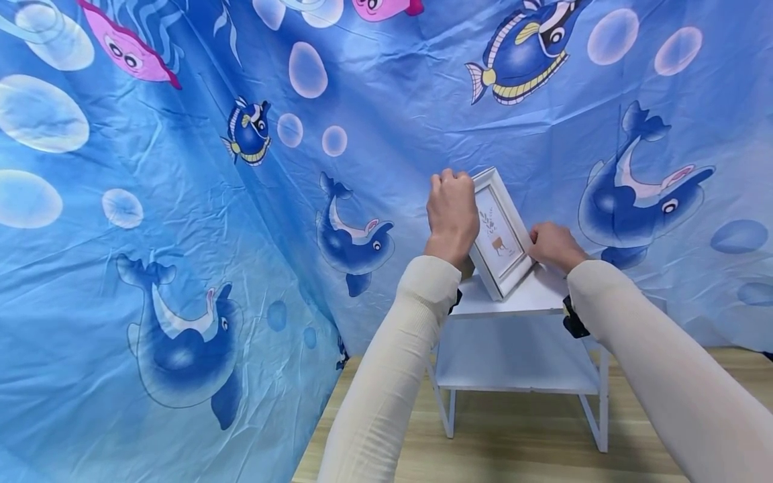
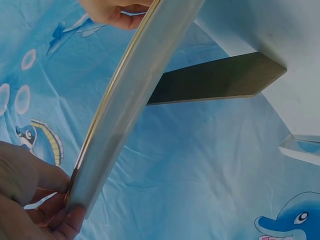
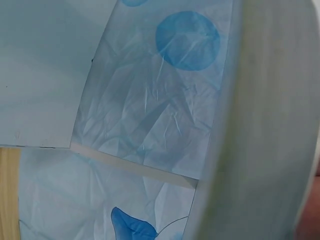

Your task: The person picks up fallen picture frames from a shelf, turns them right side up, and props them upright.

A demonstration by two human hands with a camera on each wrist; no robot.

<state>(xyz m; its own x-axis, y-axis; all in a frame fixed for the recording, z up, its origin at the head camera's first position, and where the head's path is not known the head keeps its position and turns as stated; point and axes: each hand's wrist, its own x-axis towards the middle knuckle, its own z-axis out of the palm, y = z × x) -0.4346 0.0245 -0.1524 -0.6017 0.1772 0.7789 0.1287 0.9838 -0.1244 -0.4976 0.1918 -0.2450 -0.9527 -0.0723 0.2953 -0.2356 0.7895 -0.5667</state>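
Observation:
A white picture frame (image 1: 513, 231) with a small plant print (image 1: 498, 235) leans tilted over the white side table (image 1: 546, 285), its lower corner close to the front edge. My left hand (image 1: 451, 211) grips the frame's left edge near the top. Lower down on the opposite side, my right hand (image 1: 555, 245) pinches the right edge. In the left wrist view the frame is seen edge-on, fingers of the left hand (image 2: 40, 205) around one end, and a dark easel leg (image 2: 215, 77) sticks out behind it. The frame's edge (image 3: 265, 120) fills the right of the right wrist view.
Below the tabletop the table has a lower shelf (image 1: 516, 365) and thin white legs (image 1: 602, 402) on a wood-look floor (image 1: 513, 443). Blue cloth (image 1: 272, 221) printed with dolphins and fish hangs close behind and to the left. Both wrists carry black straps.

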